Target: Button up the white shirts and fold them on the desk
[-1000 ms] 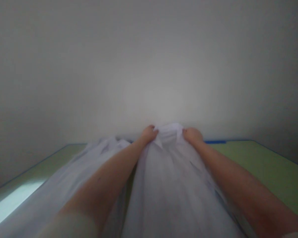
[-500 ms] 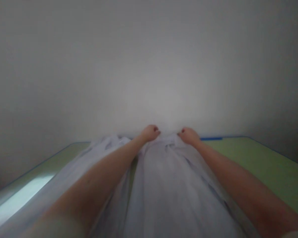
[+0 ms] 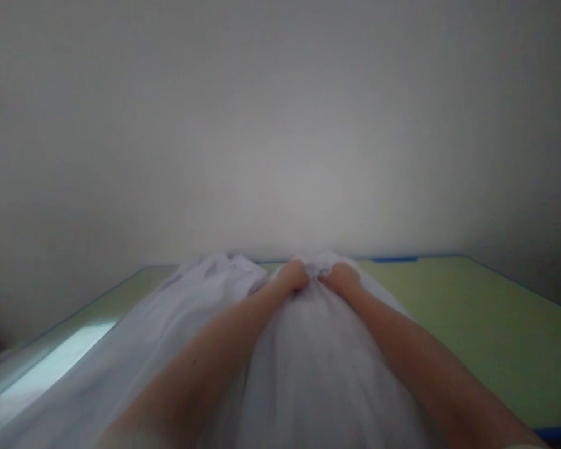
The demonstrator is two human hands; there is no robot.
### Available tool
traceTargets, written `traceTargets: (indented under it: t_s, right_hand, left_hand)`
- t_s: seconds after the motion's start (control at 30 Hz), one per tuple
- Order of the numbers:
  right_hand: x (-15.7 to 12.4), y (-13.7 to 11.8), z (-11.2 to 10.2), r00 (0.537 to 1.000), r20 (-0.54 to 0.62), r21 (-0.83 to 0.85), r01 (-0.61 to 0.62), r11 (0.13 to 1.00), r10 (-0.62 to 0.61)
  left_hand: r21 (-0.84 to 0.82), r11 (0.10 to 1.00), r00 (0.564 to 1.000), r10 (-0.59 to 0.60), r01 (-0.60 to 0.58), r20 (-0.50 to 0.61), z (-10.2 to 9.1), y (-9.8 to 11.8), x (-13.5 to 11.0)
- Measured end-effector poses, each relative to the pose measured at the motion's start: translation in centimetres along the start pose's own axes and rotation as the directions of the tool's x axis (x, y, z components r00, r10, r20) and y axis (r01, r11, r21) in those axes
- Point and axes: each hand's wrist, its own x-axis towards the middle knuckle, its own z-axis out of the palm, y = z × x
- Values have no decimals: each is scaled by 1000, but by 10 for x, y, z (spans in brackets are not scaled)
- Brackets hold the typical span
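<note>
A long white cloth runs away from me over a green table, gathered into creases at its far end. My left hand is closed on the cloth near that end. Close beside it on the right, my right hand also grips the bunched fabric, with a narrow fold of cloth between the two hands. Left of my left arm lies another wide, rumpled stretch of white cloth. The picture is dim and blurred, so the fingertips and the kind of cloth article are unclear.
A plain pale wall rises right behind the table. The tabletop has a blue edge, with a thicker blue strip at the back. Bright light reflects off the left side.
Both hands have come down and nearer to me, and closer together. The cloth's far end, held up between them before, now bunches at the hands.
</note>
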Motion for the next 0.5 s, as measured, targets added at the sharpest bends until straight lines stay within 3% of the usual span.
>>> traceTargets:
  t_s: [0.3, 0.5]
  right_hand:
    - [15, 8, -3, 999, -45, 36, -30, 999, 31]
    - [35, 23, -23, 1000, -20, 76, 5, 997, -4]
  left_hand:
    - [-116, 993, 984, 4, -25, -179, 9, 7, 16]
    - [1, 984, 979, 177, -178, -99, 13, 12, 32]
